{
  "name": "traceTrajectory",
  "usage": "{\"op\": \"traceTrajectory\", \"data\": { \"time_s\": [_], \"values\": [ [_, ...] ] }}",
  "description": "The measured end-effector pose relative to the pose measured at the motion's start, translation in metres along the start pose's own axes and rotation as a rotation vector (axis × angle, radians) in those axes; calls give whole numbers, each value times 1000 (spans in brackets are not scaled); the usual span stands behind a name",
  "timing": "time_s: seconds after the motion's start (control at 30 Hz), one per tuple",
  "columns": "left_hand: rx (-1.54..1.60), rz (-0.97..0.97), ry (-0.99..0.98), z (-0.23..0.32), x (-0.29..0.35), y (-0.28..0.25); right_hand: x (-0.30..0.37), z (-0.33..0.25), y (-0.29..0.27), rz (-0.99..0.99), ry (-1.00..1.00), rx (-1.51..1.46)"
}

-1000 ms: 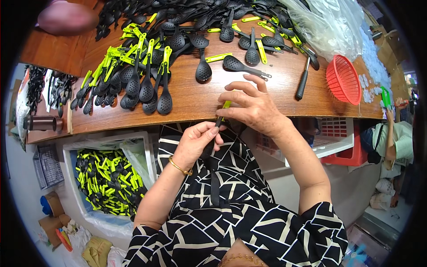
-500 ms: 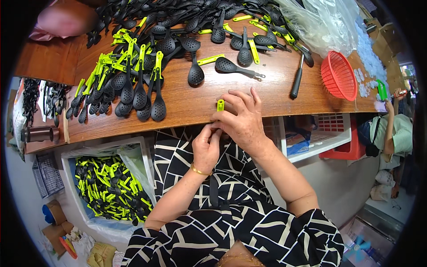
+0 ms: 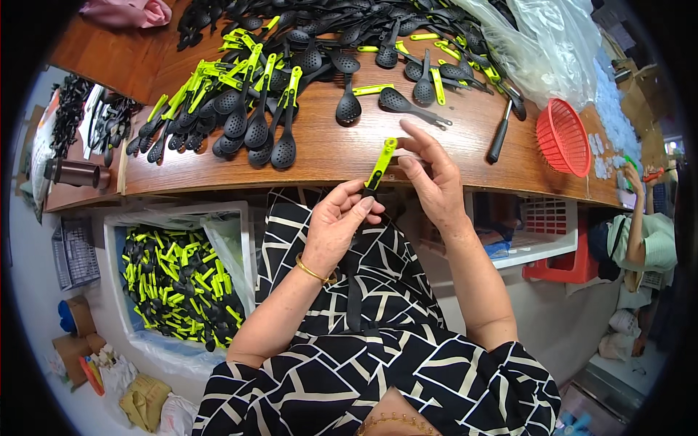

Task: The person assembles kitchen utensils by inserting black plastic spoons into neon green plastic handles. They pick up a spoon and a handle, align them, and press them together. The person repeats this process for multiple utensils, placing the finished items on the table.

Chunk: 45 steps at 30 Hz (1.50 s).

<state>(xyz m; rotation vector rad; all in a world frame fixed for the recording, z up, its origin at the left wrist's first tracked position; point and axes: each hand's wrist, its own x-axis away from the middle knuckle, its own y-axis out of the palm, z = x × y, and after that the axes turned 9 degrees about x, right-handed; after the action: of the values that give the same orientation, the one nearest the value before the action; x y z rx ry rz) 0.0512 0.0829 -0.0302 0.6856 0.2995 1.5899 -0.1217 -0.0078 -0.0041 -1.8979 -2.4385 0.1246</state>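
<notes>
While a wood-grained counter (image 3: 472, 149) bears black perforated spoons (image 3: 283, 151), the right hand (image 3: 440, 192) spreads its grip apart beside a lime-green handle (image 3: 380, 166), its lower end pinched in the left hand's (image 3: 336, 227) grip near the counter's front edge. The handle looks light, stiff and smooth, probably best held along its flat sides.

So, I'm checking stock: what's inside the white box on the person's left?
The white box holds a heap of yellow-green and black pieces, with clear plastic at its right side. Anything beneath the top layer is covered.
</notes>
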Motion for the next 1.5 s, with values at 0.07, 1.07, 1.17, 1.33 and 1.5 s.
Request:
{"op": "traceTrajectory", "data": {
  "time_s": [0.07,1.07,1.17,1.33,1.5],
  "values": [
    [0,5,17,6,0,4,-6,7,-5,-8,-252,288],
    [530,-256,-235,42,-60,-5,-56,-6,2,-297,-875,613],
    [532,-145,-184,40,-59,-2,-66,-18,-19,-283,-797,678],
    [156,-60,-136,39,-61,16,-120,-17,-76,223,-277,754],
    [2,-124,-45,36,-56,33,-158,6,-90,195,-195,1161]
  ]
}}
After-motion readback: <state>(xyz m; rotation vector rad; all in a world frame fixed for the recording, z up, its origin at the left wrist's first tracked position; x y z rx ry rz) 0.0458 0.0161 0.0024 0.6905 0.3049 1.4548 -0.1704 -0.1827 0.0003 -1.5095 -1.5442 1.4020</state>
